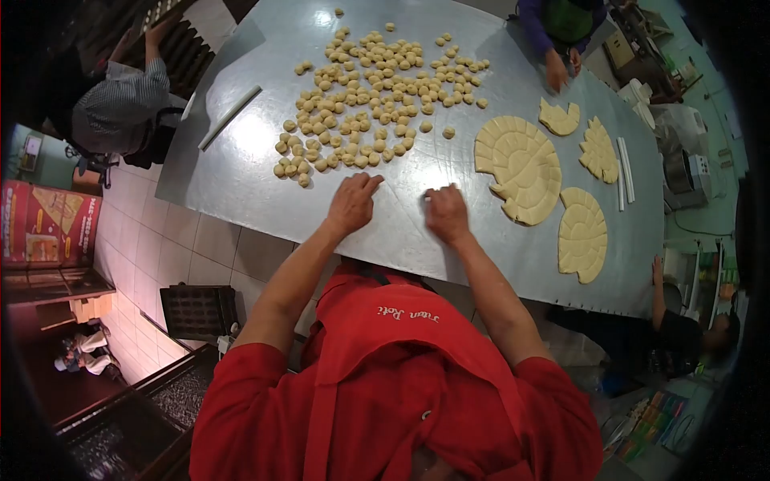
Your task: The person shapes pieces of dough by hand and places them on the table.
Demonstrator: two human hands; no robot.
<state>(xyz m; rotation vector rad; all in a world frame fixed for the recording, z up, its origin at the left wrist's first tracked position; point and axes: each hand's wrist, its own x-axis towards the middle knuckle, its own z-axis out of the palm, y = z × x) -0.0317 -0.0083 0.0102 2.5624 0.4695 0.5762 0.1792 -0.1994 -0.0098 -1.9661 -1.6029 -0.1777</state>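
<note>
Many small round dough balls (361, 112) are spread over the metal table (401, 232), some touching, some apart. My left hand (353, 202) rests at the lower edge of the balls, its fingers curled and close together; whatever is under them is hidden. To its right, my right hand (446, 212) is curled over the table and slightly blurred, with a bit of dough-coloured material showing at its fingertips. Right of that hand lies a large flat dough round (520, 168) scored into pieces, with a smaller scored dough piece (583, 234) beside it.
Two more dough pieces (559, 117) (599, 151) lie farther right, near white rods (626, 174). A single rod (230, 118) is at the left. A co-worker's hands (559, 69) are at the far edge. Other people stand left and right. A dark rack (200, 313) stands below.
</note>
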